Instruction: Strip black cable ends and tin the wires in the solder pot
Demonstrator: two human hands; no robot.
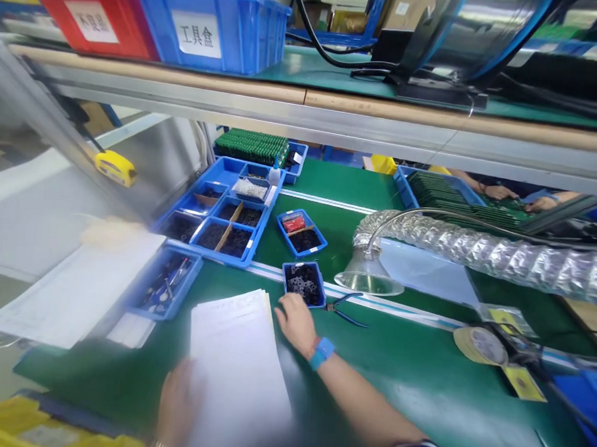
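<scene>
A stack of white paper (238, 367) lies on the green bench mat in front of me. At its left edge is my left hand (179, 397), smeared by motion, so its grip does not show. To the right of the stack, my right hand (296, 323), with a blue band on the wrist, has its fingers loosely bent and apart, with nothing seen in them. Its fingertips are by the near edge of a small blue bin (319, 296) of dark small parts. Blue-handled pliers (348, 315) lie just right of that bin.
A divided blue tray (251, 253) and a tool bin (177, 305) stand left. Loose white sheets (69, 291) overhang the left side. A fume hood (369, 270) hangs low on a foil duct (477, 249). A shelf (304, 107) crosses above. Another person's hands (500, 192) are beyond.
</scene>
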